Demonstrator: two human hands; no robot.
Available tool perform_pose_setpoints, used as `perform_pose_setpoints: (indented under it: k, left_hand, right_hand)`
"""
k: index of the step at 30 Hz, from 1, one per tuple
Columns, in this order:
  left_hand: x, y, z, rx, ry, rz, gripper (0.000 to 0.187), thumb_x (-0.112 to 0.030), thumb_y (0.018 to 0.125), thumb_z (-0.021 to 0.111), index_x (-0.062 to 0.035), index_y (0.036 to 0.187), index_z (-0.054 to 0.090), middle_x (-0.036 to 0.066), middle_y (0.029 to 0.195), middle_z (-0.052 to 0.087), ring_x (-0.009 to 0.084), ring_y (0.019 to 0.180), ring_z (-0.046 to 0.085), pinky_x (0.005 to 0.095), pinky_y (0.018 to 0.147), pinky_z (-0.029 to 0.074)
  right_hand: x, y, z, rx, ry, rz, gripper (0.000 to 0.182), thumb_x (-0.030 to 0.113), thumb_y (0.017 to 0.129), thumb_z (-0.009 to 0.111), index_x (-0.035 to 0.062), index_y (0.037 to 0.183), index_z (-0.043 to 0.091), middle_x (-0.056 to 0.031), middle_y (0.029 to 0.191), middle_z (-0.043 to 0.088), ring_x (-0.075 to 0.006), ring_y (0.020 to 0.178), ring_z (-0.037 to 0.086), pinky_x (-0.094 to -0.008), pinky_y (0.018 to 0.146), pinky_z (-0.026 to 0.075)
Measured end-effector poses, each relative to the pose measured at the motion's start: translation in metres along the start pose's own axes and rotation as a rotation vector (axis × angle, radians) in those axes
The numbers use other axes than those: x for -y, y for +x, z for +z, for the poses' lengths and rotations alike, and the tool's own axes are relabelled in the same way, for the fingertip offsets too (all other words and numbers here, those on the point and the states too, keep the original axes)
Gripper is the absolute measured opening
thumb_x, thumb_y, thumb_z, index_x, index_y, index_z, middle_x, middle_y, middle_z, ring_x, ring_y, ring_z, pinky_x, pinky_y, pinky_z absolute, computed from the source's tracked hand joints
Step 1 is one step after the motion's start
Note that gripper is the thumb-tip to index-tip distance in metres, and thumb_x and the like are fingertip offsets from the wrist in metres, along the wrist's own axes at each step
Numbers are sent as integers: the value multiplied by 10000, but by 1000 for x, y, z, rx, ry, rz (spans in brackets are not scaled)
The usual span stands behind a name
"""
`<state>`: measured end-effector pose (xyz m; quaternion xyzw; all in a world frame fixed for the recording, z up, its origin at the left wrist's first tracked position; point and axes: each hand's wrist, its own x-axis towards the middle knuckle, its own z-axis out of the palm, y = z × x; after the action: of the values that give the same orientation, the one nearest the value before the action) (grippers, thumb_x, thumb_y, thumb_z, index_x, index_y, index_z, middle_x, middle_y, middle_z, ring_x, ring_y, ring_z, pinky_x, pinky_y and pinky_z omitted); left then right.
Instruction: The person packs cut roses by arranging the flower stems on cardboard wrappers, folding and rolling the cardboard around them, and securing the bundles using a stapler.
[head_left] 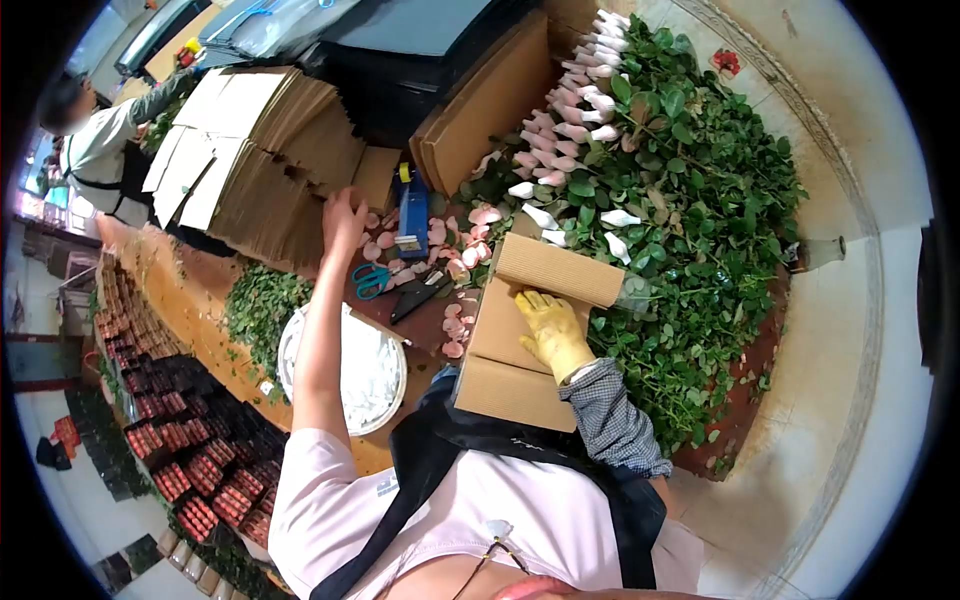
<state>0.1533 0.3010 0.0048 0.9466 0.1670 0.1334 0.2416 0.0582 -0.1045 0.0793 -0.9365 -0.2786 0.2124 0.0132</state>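
My left hand [344, 222], bare, reaches to the near edge of a tall stack of cardboard sheets [290, 205]. Its fingers are slightly bent and apart against the cardboard; I see nothing held in them. My right hand [554, 332], in a yellow glove, lies with outstretched fingers on a creased piece of corrugated cardboard [505, 395] in front of me. The far flap of that cardboard stands folded up. Between my hands are a blue tape dispenser [412, 218], teal-handled scissors [371, 281], a black stapler [418, 296] and loose pink petals [465, 262].
Roses with wrapped heads [570, 125] and leafy stems [690, 230] cover the right side. A white bucket [400, 385] of white pieces stands at lower left. Upright cardboard sheets [490, 95] lean at the back. A co-worker [105, 150] stands far left. Packed red flowers [205, 475] line the floor.
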Motion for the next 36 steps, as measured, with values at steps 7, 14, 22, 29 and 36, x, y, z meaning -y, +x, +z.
perform_pose_setpoints:
  k: [7,14,22,29,36]
  left_hand:
    - [-29,50,44,207,432,-131,781,-409,772,823,-15,1352,481,262,1209,561,440,1124,548,519,914,505]
    - [-24,-10,-7,-13,323,-88,787,-345,665,881,39,1227,487,305,1140,528,455,1062,549,495,862,514]
    - [-49,-151,-82,546,-825,-388,864,-122,870,731,-41,1547,201,121,1288,569,225,1104,583,345,923,488]
    - [-130,-170,-10,1233,-1168,-528,281,-212,995,624,19,1156,624,35,963,691,108,826,663,261,736,550]
    - [-146,-198,51,801,-487,41,358,-281,915,730,13,785,574,25,624,548,82,574,470,284,511,396]
  right_hand:
    - [-6,-2,14,-73,61,-9,750,266,798,765,104,1449,430,-112,1480,476,-282,1351,463,-404,1121,374]
    - [-10,-4,19,-55,128,-3,762,258,823,745,88,1484,403,-142,1512,439,-315,1367,446,-407,1153,354]
    - [-11,-4,21,-138,133,-62,738,256,786,739,52,1435,451,-156,1457,490,-316,1329,478,-394,1108,392]
    - [2,14,39,-77,-161,66,414,176,952,485,152,1359,558,-67,1386,576,-220,1270,533,-360,1066,398]
    - [-69,-25,8,-62,753,-154,377,304,834,699,35,1096,671,-177,1141,671,-358,1034,637,-444,909,503]
